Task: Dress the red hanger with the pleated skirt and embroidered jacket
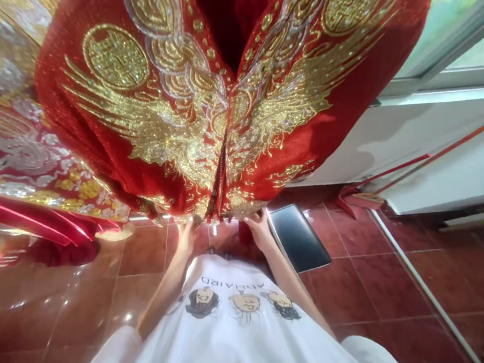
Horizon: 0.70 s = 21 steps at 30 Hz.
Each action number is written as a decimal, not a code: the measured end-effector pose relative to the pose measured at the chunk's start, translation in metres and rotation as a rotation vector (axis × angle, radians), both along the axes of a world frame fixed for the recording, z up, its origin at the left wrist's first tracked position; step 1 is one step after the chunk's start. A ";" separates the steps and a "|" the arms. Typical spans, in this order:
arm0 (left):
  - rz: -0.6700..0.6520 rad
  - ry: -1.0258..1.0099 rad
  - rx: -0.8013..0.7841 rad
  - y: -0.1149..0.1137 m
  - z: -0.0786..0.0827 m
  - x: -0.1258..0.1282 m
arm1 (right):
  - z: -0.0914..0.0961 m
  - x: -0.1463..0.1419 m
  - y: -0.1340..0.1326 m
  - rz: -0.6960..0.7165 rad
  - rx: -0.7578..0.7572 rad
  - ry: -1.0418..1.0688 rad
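A red jacket with gold and silver embroidery hangs in front of me, its front edges meeting at a zipper that runs down to the hem. My left hand grips the hem just left of the zipper, fingers closed on the cloth. On the other side, my right hand pinches the hem a little right of the zipper, thumb on the near side. Some fingertips of both hands are hidden behind the fabric. Near the collar the jacket front parts, showing a dark red inside.
More embroidered red garments hang at the left, with shiny red cloth below. A dark flat panel lies on the tiled floor by my right arm. A red dustpan and a broom stand by the white wall under a window.
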<state>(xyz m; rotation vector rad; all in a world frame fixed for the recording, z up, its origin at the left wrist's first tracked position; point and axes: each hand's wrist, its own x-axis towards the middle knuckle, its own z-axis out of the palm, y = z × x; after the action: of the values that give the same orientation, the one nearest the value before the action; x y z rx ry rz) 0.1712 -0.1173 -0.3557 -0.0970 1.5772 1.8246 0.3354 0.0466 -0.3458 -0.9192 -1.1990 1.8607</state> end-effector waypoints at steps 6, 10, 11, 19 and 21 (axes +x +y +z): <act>-0.130 -0.088 0.032 0.009 0.013 0.035 | 0.018 -0.014 -0.024 0.073 -0.188 0.038; -0.189 -0.156 0.047 0.012 0.019 0.054 | 0.022 -0.014 -0.036 -0.019 -0.222 0.049; -0.195 -0.170 0.063 0.014 0.020 0.057 | 0.024 -0.014 -0.039 -0.039 -0.229 0.051; -0.261 -0.221 0.104 0.031 0.022 0.065 | 0.053 -0.017 -0.050 -0.036 -0.273 0.119; -0.250 -0.205 0.088 0.032 0.026 0.065 | 0.059 -0.018 -0.051 -0.024 -0.272 0.134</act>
<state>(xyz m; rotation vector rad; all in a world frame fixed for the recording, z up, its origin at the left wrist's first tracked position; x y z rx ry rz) 0.2366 -0.0856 -0.3292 -0.0416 1.3029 1.6310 0.3174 -0.0046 -0.2866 -0.9314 -0.8648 2.0639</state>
